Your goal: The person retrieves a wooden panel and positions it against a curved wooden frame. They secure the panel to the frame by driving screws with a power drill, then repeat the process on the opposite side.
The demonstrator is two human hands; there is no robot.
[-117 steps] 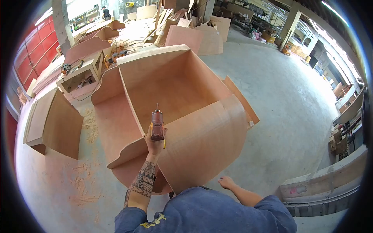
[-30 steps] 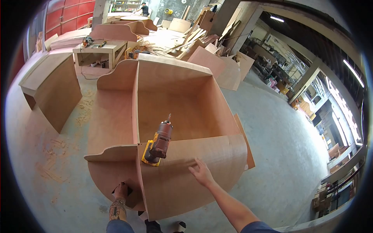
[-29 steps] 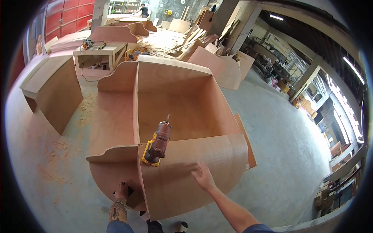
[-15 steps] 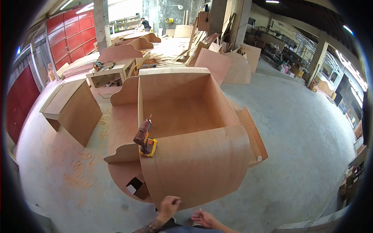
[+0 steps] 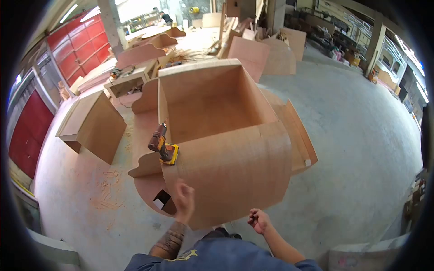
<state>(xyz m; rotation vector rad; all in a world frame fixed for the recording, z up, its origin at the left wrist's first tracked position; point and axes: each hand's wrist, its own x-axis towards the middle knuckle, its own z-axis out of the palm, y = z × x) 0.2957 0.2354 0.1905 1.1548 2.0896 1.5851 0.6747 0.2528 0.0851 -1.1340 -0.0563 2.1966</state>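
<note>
A large plywood cabinet (image 5: 230,176) with a curved front panel stands before me, its upper box open. On the panel's left edge rests a cordless drill (image 5: 159,145) with a yellow battery, touched by neither hand. My left hand (image 5: 184,198) is raised over the lower left of the panel, fingers curled in; any contents are hidden. Apart from the panel's lower right edge, my right hand (image 5: 259,221) has its fingers bent in, nothing visible in them. Left of my left hand, a dark opening (image 5: 163,201) shows in the cabinet's rounded side shelf.
A smaller plywood cabinet (image 5: 92,126) stands on the left. Wood shavings (image 5: 108,189) litter the concrete floor. Behind are a low workbench with tools (image 5: 131,79), leaning plywood sheets (image 5: 246,56) and scrap wood. A person (image 5: 166,19) is at the far back.
My left hand has risen up and left over the panel. My right hand has moved up and right, its fingers now bent in. The view has tilted downward.
</note>
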